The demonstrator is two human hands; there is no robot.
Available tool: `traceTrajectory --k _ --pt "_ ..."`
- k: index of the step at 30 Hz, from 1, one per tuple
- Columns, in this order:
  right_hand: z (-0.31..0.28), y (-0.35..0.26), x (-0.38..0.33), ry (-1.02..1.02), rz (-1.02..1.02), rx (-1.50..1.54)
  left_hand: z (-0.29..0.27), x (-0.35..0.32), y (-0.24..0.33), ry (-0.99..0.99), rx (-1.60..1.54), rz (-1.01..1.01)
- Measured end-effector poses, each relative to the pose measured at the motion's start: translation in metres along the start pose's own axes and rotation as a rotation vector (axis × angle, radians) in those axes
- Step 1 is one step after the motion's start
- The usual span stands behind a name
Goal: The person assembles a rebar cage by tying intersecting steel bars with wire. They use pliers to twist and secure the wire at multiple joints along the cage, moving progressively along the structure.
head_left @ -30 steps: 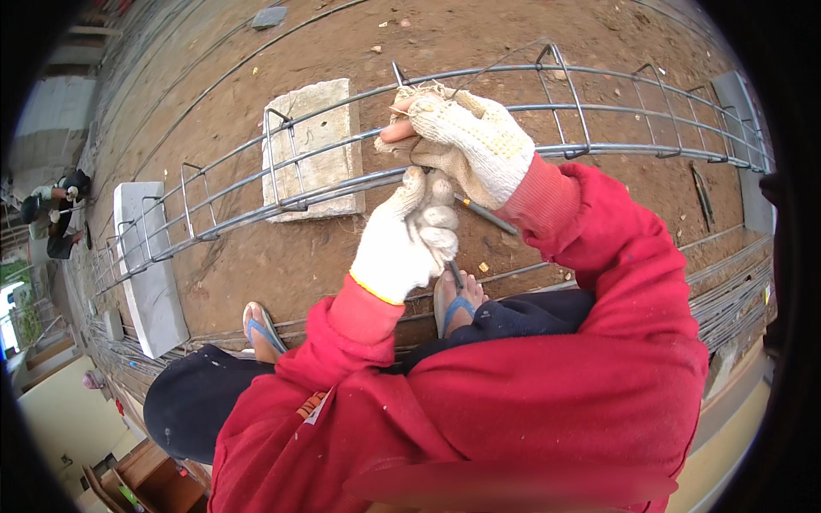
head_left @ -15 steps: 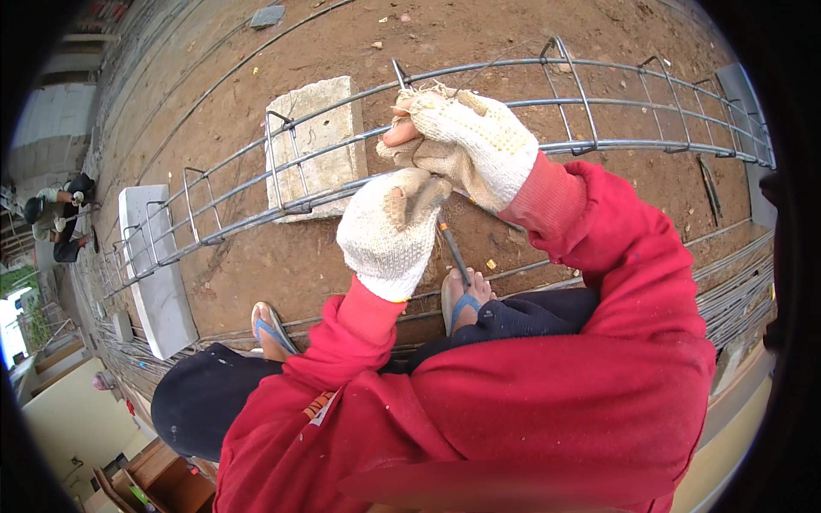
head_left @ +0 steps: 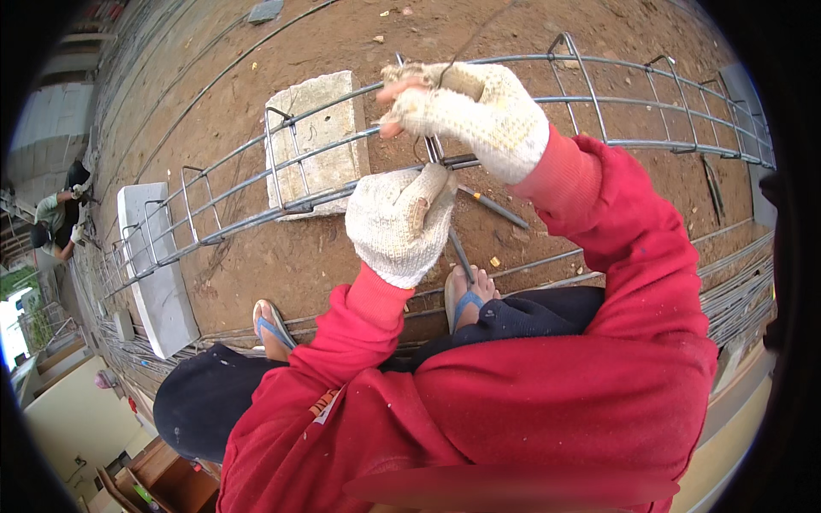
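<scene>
The hands have drawn apart since a moment ago: they were bunched together at one joint of the rebar cage, and now the right hand has lifted toward the cage's far rail while the left hand has dropped to the near rail. That looks like a tie being pulled out and tightened rather than a fresh joint started.

The right hand is closed, bare fingertips poking from a frayed knit glove, pinching a thin dark tie wire that runs up and away from it. The left hand, in a nubbly cream glove, is curled round a slim metal tool whose shaft slants out below the near rail; how tightly it grips I cannot tell.

The cage is a long ladder of ribbed grey bars and bent square stirrups, lying on a rough pale concrete block and a smoother white slab over reddish dirt. Blue flip-flops sit at its near side.
</scene>
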State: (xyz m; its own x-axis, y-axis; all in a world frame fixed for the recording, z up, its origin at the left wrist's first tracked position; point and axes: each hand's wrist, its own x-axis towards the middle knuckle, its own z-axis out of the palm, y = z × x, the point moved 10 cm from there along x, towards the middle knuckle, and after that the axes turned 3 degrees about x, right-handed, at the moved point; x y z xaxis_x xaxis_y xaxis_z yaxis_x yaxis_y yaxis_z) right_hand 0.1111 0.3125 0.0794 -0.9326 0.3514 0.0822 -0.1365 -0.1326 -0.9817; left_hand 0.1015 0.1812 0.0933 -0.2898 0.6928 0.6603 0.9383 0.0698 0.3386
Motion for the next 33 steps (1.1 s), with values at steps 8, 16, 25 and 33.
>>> traceTrajectory --k 8,16,25,33 --pt "-0.036 0.031 -0.019 0.244 0.052 0.422 -0.007 0.000 -0.009 0.043 -0.035 0.028" --pt "-0.036 0.010 -0.054 0.193 0.050 -0.011 -0.005 0.021 -0.021 -0.142 -0.094 -0.024" --pt "0.090 0.006 -0.095 -0.271 -0.634 -1.286 0.032 0.058 -0.038 -0.635 -0.359 0.006" --pt "0.146 0.037 -0.036 -0.241 -0.635 -1.340 0.048 0.078 0.035 -0.830 0.179 0.666"
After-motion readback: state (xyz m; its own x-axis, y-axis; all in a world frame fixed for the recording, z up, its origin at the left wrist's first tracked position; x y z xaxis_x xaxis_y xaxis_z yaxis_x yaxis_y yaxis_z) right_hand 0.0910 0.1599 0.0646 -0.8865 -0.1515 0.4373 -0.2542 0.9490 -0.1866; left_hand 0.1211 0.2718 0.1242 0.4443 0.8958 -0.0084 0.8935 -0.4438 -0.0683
